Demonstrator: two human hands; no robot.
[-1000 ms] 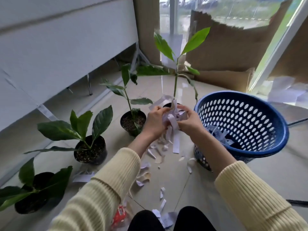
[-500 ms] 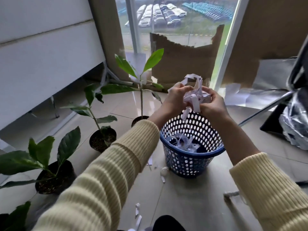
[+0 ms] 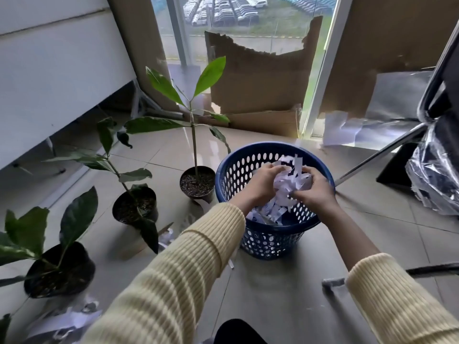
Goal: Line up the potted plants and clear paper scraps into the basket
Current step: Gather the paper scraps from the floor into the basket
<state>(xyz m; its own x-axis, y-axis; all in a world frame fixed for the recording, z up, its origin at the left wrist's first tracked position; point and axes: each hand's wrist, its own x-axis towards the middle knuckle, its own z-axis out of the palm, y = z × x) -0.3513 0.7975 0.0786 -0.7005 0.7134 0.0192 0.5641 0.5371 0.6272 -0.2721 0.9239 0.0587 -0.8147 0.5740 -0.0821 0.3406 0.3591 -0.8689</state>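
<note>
Left hand [image 3: 261,182] and right hand [image 3: 316,193] clutch one paper-scrap wad [image 3: 290,180] inside the blue perforated basket [image 3: 263,145]; three potted plants [image 3: 135,207] line the floor [image 3: 273,284] leftward, torn cardboard [image 3: 258,85] behind.

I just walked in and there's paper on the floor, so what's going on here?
A person grips a wad of paper scraps with the left hand and right hand, low in the mouth of the blue basket, where other strips already lie. Potted plants stand in a line to its left. Loose scraps lie on the floor by the nearest pot.
</note>
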